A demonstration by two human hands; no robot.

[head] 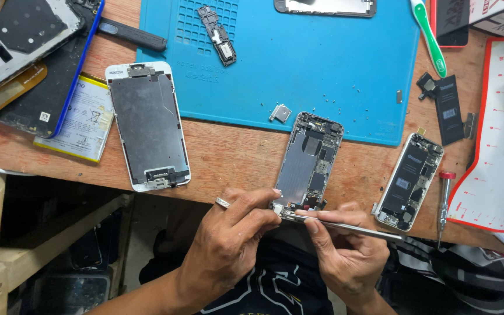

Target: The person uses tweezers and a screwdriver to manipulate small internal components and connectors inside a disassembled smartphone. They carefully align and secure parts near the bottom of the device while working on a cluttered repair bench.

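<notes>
tweezers sit pinched in the right hand, tips at the opened phone's bottom end by the table's near edge; left hand grips that end.

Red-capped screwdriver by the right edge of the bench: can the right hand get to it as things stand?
Probably yes. The red-capped screwdriver lies in the open beside the second opened phone, nothing over it. But the right hand is holding tweezers, so it would have to free its fingers first.
</notes>
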